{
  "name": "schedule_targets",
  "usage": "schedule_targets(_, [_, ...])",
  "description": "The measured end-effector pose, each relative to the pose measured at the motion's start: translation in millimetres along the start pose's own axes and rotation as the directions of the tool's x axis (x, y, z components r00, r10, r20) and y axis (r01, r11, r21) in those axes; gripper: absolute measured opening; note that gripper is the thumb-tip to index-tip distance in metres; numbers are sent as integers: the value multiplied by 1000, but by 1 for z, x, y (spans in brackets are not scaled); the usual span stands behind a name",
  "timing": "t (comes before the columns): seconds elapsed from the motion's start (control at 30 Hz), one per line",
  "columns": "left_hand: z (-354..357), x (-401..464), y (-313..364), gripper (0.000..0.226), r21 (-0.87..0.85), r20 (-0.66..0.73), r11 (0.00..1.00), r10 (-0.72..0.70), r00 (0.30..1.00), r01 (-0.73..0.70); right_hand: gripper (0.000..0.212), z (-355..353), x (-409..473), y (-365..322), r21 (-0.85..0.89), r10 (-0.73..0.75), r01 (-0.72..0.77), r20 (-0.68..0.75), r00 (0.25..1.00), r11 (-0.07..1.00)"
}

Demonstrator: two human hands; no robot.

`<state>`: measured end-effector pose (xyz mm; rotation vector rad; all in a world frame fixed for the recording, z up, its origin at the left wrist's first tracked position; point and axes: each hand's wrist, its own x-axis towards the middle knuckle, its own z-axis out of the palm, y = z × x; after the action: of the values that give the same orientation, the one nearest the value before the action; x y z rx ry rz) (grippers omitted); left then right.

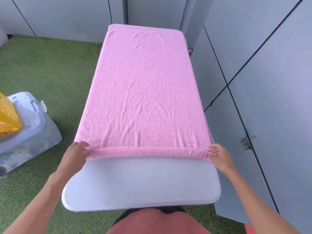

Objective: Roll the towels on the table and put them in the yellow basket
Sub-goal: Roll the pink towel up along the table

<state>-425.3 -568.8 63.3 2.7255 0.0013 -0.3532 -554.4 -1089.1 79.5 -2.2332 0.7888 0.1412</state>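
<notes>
1. Both hands, left (74, 155) and right (220, 155), pinch the ends of the pink towel's (145, 92) rolled near edge.
2. Beyond the roll, the towel lies flat on the white surface (140, 184).
3. Far left, the yellow basket (7, 118) sits on a clear bin (33, 130).

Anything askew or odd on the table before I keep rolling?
Nothing stands out. The pink towel lies flat along the white table with light creases only. Its rolled near edge runs straight between the left hand and right hand.

Head view — steeply down, close
</notes>
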Motion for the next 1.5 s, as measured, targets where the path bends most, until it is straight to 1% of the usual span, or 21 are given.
schedule_targets(0.03, [0,0,4,27,28,-91,999,25,996,-22,26,4,-2,-4,-12,-51,50,-100,994,999])
schedule_targets(0.1, [5,-6,8,17,137,-229,985,130,965,-100,27,17,-10,-5,-234,-177,123,-225,958,964])
schedule_targets(0.17, [17,-20,8,16,155,-279,977,188,942,-149,30,28,-22,-1,-469,-282,131,-268,921,874])
schedule_targets(0.2, [24,-29,7,20,139,-292,976,201,935,-166,34,33,-29,2,-523,-317,144,-258,913,840])
schedule_targets(0.33, [42,-54,4,52,203,-296,942,319,900,-267,46,42,-39,6,-490,-332,229,-134,934,841])
schedule_targets(0.43, [38,-41,7,50,173,-292,951,297,909,-256,38,41,-30,-7,-385,-283,208,-147,948,899])
schedule_targets(0.5, [33,-28,10,42,122,-279,968,245,928,-219,38,39,-19,-12,-393,-261,187,-142,955,900])
schedule_targets(0.6, [26,-14,9,31,94,-196,977,207,958,-192,31,29,-11,-12,-489,-237,192,-32,971,851])
schedule_targets(0.73, [18,-12,-14,23,112,-11,972,211,977,-209,22,10,-16,-1,-656,-116,239,225,967,716])
schedule_targets(0.77, [14,-13,-17,26,95,57,972,211,976,-215,19,3,-18,0,-642,-78,246,279,957,726])
schedule_targets(0.8, [10,-13,-18,29,70,133,978,185,974,-195,20,-2,-18,-1,-579,-31,219,316,948,785])
schedule_targets(0.87, [0,-10,-11,31,-88,228,995,68,971,-49,21,-12,-15,-7,-335,68,63,367,928,940])
schedule_targets(0.9, [-3,-7,-8,29,-196,228,980,14,974,32,20,-14,-12,-9,-214,98,-19,367,925,977])
schedule_targets(0.97, [-6,-4,0,25,-305,95,949,-58,994,84,25,-10,-6,-12,-73,95,-80,247,964,994])
schedule_targets(1.0, [-6,-4,4,19,-257,-12,965,-60,998,54,27,-5,-5,-12,-120,61,-45,134,989,992])
schedule_targets(1.07, [0,-12,11,12,-40,-183,999,2,983,-10,22,10,-11,-11,-351,-40,5,-92,995,936])
schedule_targets(1.13, [12,-29,16,14,163,-277,984,109,955,-65,14,25,-27,-9,-479,-211,81,-224,951,874])
schedule_targets(1.2, [25,-47,16,29,229,-302,963,207,930,-140,15,38,-44,-4,-408,-306,192,-235,923,893])
schedule_targets(1.3, [39,-61,11,55,271,-260,938,286,922,-215,27,42,-51,13,-327,-355,288,-165,920,900])
schedule_targets(1.4, [36,-49,13,55,252,-239,944,275,931,-214,40,38,-36,11,-352,-353,311,-60,934,883])
schedule_targets(1.5, [30,-30,18,47,221,-223,954,249,942,-200,44,34,-17,0,-366,-335,292,-59,941,884])
